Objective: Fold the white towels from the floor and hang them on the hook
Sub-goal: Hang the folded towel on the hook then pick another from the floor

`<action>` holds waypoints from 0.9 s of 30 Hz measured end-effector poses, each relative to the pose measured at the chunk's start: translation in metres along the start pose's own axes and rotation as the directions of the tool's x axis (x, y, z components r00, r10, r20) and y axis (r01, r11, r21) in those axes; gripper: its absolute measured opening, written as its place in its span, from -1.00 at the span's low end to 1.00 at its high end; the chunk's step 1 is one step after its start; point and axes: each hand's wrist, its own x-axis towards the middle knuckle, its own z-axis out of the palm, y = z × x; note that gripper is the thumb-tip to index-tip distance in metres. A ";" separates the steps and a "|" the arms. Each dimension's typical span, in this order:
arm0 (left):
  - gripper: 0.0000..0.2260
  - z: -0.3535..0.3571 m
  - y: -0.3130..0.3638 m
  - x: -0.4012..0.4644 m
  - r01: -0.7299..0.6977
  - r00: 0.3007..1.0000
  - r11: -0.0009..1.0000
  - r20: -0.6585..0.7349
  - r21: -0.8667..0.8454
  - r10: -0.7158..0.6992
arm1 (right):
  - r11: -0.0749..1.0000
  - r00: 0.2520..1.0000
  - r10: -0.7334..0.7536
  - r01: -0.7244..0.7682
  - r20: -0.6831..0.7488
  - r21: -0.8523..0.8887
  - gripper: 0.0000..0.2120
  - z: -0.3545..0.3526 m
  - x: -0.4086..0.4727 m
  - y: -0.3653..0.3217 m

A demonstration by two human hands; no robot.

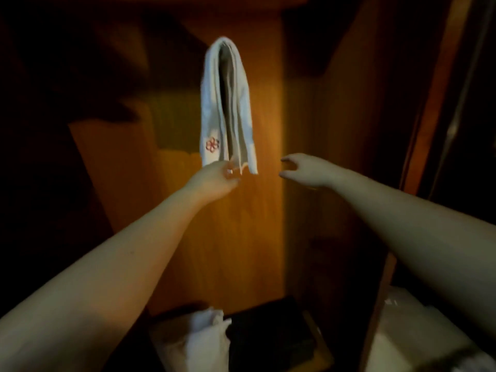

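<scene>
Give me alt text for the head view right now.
A folded white towel with a small red flower mark hangs against a wooden panel. The left hand touches its bottom edge; the right hand hovers open beside it. More white cloth lies below.

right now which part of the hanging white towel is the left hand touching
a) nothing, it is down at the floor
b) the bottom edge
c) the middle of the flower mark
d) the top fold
b: the left hand has its fingertips at the bottom edge of the hanging white towel, below the flower mark, while the right hand hovers clear of it to the side.
</scene>
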 end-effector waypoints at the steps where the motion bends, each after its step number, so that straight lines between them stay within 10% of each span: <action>1: -0.62 0.008 -0.001 -0.008 -0.008 0.999 1.000 0.033 -0.004 0.008 | 1.000 0.999 0.030 -0.030 0.009 0.003 -0.41 0.008 -0.017 0.006; 15: -0.56 0.199 0.015 -0.150 -0.322 0.835 0.947 0.468 -0.009 0.288 | 0.881 0.863 0.459 -0.472 0.211 0.015 -0.44 0.184 -0.286 0.096; 27: -0.65 0.425 0.163 -0.249 -0.451 0.527 0.886 0.771 -0.103 0.358 | 0.543 0.532 0.748 -0.835 0.397 0.094 -0.42 0.261 -0.493 0.256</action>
